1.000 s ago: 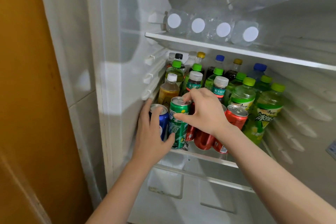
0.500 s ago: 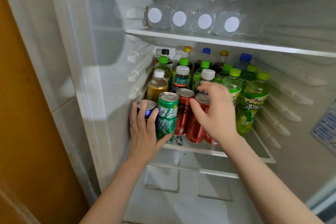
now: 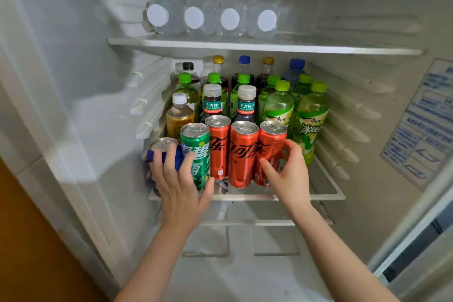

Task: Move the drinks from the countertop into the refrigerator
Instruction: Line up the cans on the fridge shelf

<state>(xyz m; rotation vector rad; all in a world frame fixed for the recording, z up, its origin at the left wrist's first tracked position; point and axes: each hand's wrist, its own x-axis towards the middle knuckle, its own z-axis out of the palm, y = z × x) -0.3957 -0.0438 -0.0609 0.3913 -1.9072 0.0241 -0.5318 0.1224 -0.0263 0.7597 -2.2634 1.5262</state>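
Left hand [image 3: 180,185] presses flat on blue can [image 3: 163,142]; my right hand [image 3: 290,174] loosely cups end red can [image 3: 270,140]. Squaring row; next, let go.

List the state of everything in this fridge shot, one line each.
Refrigerator, open.
Water bottles, capped, lying on the top shelf.
Standing bottles, capped, upright at the back.
Blue can, upright, fingers of the left hand on it.
Green can, upright, unopened.
Rightmost red can, upright, right hand curled round it.
Other two red cans, upright, unopened.
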